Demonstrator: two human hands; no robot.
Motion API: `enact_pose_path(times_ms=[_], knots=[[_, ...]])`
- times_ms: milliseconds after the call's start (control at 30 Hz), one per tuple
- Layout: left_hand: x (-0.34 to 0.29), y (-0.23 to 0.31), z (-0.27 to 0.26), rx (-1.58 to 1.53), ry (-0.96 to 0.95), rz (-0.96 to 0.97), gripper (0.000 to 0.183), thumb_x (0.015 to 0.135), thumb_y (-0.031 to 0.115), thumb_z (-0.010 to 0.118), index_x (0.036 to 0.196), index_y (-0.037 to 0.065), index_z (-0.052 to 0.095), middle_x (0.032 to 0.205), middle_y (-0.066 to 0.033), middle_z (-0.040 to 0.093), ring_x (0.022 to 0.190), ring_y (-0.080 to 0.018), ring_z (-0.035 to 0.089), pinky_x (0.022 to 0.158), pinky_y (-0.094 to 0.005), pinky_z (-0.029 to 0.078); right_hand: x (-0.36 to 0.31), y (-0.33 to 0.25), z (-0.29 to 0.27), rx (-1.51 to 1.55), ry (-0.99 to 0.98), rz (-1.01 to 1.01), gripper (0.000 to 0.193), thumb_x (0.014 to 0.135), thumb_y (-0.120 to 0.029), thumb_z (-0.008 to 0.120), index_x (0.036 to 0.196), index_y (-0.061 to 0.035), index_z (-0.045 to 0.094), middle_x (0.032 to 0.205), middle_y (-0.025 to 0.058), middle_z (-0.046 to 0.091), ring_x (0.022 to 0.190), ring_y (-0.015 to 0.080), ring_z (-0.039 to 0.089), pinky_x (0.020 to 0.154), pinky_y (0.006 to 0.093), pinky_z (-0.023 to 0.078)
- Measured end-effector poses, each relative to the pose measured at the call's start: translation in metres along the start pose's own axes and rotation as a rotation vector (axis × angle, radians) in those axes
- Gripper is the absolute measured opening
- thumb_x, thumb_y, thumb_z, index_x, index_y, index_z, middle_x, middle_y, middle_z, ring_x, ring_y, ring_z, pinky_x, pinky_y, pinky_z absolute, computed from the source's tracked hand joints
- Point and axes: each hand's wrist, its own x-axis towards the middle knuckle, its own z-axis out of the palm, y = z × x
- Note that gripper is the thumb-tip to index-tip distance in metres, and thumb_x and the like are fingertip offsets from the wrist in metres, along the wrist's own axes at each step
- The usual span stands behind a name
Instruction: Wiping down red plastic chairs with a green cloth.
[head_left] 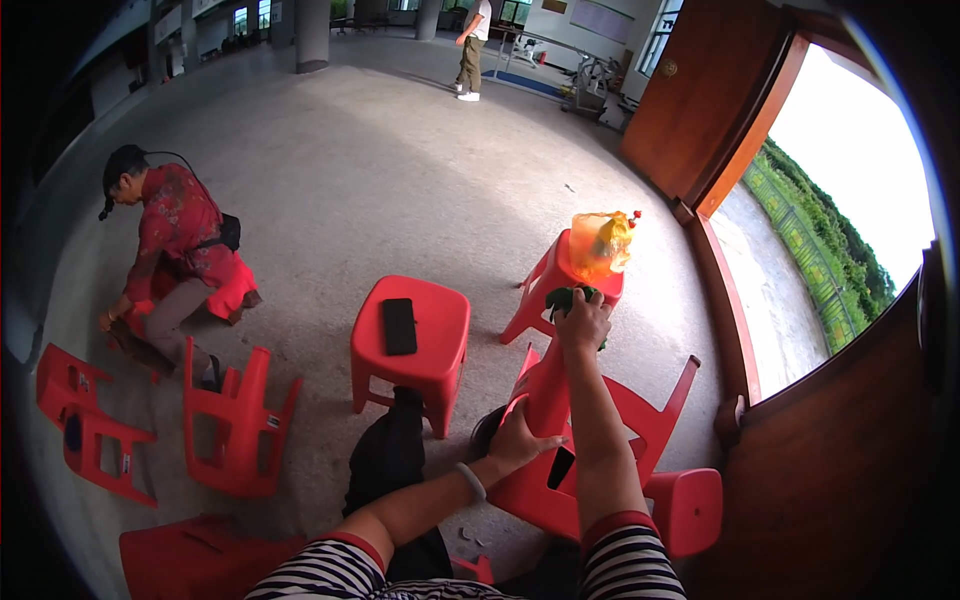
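Observation:
A red plastic stool [631,410] lies tipped over in front of me with its legs sticking out. My left hand [522,442], a pale band on its wrist, is closed around the lower part of one leg. At that leg's far end my right hand [583,322] grips a dark green cloth [564,299], pressing it against the leg. Just beyond stands an upright red stool [540,290] bearing an orange-yellow plastic bag [597,245]. Left of my hands, another upright stool [366,330] has a black phone [399,326] lying on its seat.
Several tipped red stools [235,440] lie at the left, near a crouching person [180,225] in red patterned clothing. A smaller red stool [686,510] is close by my right arm. The open doorway's wooden frame [727,310] runs along the right. Another person [471,50] stands far back.

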Motion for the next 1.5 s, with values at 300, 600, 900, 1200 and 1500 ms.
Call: enact_pose_path(times_ms=[300, 600, 900, 1200, 1500], knots=[[0.007, -0.018, 0.002, -0.024, 0.012, 0.061, 0.126, 0.06, 0.058, 0.086, 0.151, -0.004, 0.025, 0.15, -0.027, 0.04, 0.14, -0.0364, 0.042, 0.114, -0.0434, 0.037, -0.058, -0.009, -0.036, 0.062, -0.062, -0.057, 0.049, 0.072, -0.034, 0.076, 0.116, -0.0164, 0.065, 0.124, 0.0148, 0.055, 0.108, 0.0367, 0.057, 0.082, 0.0503, 0.052], [0.036, -0.07, 0.001, -0.965, -0.01, -0.045, 0.07, 0.092, 0.044, 0.055, 0.14, -0.006, 0.044, 0.139, -0.021, 0.055, 0.123, -0.0304, 0.057, 0.107, -0.0387, 0.043, -0.123, -0.023, -0.08, 0.151, -0.043, -0.226, 0.042, 0.073, -0.034, 0.076, 0.111, -0.0171, 0.067, 0.117, 0.0088, 0.055, 0.111, 0.0314, 0.052, 0.092, 0.0505, 0.037], [0.024, -0.055, -0.012, -1.421, -0.144, -0.227, 0.065, 0.097, 0.056, 0.034, 0.128, 0.006, 0.059, 0.113, -0.0141, 0.067, 0.108, -0.0289, 0.063, 0.099, -0.0433, 0.048, -0.229, -0.015, -0.141, 0.16, -0.088, -0.177, 0.04, 0.074, -0.036, 0.073, 0.11, -0.0195, 0.065, 0.118, 0.0085, 0.055, 0.107, 0.0298, 0.054, 0.087, 0.0489, 0.038], [0.007, -0.028, -0.024, -1.4, -0.291, -0.411, 0.117, 0.079, 0.093, 0.031, 0.154, 0.003, 0.029, 0.137, -0.0225, 0.055, 0.122, -0.0385, 0.056, 0.107, -0.0498, 0.043, -0.28, 0.012, -0.185, 0.197, -0.062, -0.264, 0.044, 0.074, -0.034, 0.076, 0.114, -0.0219, 0.066, 0.122, 0.0076, 0.055, 0.109, 0.0301, 0.053, 0.087, 0.0481, 0.038], [0.02, -0.062, -0.019, -1.348, -0.184, -0.43, 0.113, 0.08, 0.091, 0.034, 0.147, 0.001, 0.038, 0.125, -0.0237, 0.061, 0.115, -0.0352, 0.061, 0.097, -0.0488, 0.051, -0.249, 0.002, -0.157, 0.23, -0.187, -0.207, 0.046, 0.072, -0.031, 0.076, 0.115, -0.0213, 0.065, 0.126, 0.0093, 0.054, 0.113, 0.0319, 0.053, 0.089, 0.0493, 0.042]])
